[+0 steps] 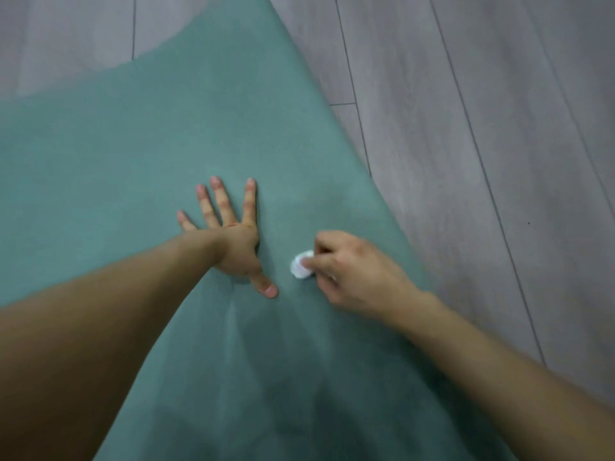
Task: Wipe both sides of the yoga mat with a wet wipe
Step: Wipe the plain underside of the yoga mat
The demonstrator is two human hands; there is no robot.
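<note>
yoga mat (116, 154) long axis runs away upper-left; left hand (233, 241) flat, fingers spread; right hand (349, 271) pinching balled wet wipe (301, 268)

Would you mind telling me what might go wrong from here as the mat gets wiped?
The wet wipe is balled small in the right hand, so strokes may miss patches. The yoga mat shows ripples below the flat left hand; it could bunch. A damp mat might slide on the smooth floor.
</note>
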